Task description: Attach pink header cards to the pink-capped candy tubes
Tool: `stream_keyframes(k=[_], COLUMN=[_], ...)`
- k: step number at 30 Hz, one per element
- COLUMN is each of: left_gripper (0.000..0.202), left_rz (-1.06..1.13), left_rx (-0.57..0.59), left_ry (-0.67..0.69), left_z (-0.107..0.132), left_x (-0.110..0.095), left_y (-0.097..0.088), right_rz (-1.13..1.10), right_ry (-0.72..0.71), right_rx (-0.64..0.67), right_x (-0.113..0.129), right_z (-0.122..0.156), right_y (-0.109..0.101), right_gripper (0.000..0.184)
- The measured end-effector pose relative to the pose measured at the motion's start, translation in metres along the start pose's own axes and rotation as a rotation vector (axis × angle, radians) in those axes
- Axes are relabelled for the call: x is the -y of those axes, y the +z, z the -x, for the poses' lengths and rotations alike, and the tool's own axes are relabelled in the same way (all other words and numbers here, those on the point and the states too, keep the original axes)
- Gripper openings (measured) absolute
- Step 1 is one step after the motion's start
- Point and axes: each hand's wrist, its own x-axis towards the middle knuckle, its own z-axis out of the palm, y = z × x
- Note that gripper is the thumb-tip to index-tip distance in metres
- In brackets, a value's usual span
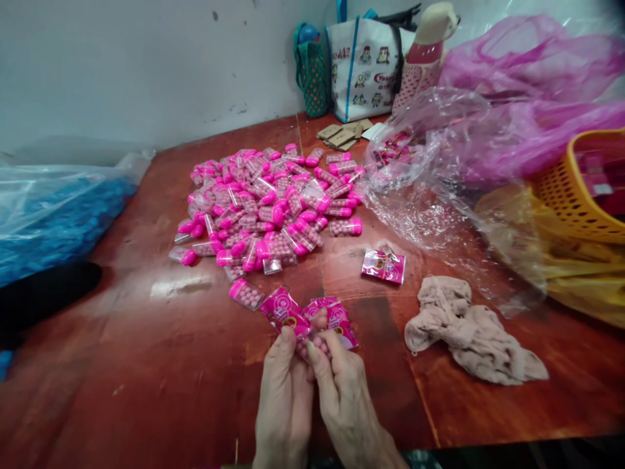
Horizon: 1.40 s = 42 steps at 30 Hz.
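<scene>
Close to the table's near side, my left hand (286,394) and my right hand (344,384) meet around a small clear bottle of pink balls (319,343). Both have their fingers closed on it, and they hide much of it. A pink printed packet (283,307) sticks out just past my left thumb; whether it is attached to the bottle I cannot tell. Beyond my right fingers lie more pink printed packets (343,320). One filled bottle with a pink cap (247,294) rests to the upper left of my hands. Farther back is a big heap of pink-capped bottles (258,202).
On the right are another printed packet (383,266), a crumpled beige cloth (469,332), clear plastic wrap (424,189) and a yellow basket (561,189). Cardboard pieces (342,135) and a white bag (364,71) stand behind. A bag of blue pieces (63,208) is left.
</scene>
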Motion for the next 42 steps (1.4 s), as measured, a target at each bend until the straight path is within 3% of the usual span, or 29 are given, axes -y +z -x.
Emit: stream_keyframes(k=[8, 11, 14, 16, 18, 22, 26, 31, 36, 42], left_gripper=[0.028, 0.026, 0.018, 0.012, 0.011, 0.020, 0.023, 0.016, 0.022, 0.019], left_rz=[-0.141, -0.201, -0.253, -0.307, -0.397, -0.579, -0.593, -0.624, -0.681, -0.759], left_rx=[0.075, 0.097, 0.111, 0.111, 0.140, 0.265, 0.303, 0.243, 0.289, 0.235], left_ry=[0.020, 0.073, 0.151, 0.212, 0.223, 0.044, 0.041, 0.102, 0.119, 0.232], left_z=[0.001, -0.006, -0.012, -0.015, -0.016, -0.015, -0.013, -0.011, -0.009, -0.011], left_x=[0.008, 0.004, 0.002, 0.000, -0.001, 0.003, 0.010, 0.009, 0.012, 0.018], left_y=[0.003, -0.001, -0.007, -0.011, -0.014, -0.017, -0.017, -0.016, -0.015, -0.013], right_rz=[0.062, 0.149, 0.357, 0.430, 0.344, 0.035, -0.195, -0.216, -0.254, -0.234], right_ry=[0.000, 0.073, 0.073, 0.029, 0.046, 0.120, 0.262, 0.287, 0.279, 0.122], right_rx=[-0.129, -0.067, 0.003, -0.019, -0.069, -0.007, 0.007, -0.050, -0.180, -0.278], right_x=[0.003, 0.005, 0.005, 0.004, 0.005, 0.006, -0.001, -0.008, -0.009, -0.006], right_z=[0.006, 0.002, -0.004, -0.010, -0.017, -0.031, -0.036, -0.031, -0.026, -0.024], right_y=[0.012, 0.016, 0.007, -0.005, -0.017, -0.030, -0.032, -0.030, -0.025, -0.021], right_gripper=[0.021, 0.030, 0.044, 0.045, 0.039, 0.025, 0.027, 0.030, 0.028, 0.023])
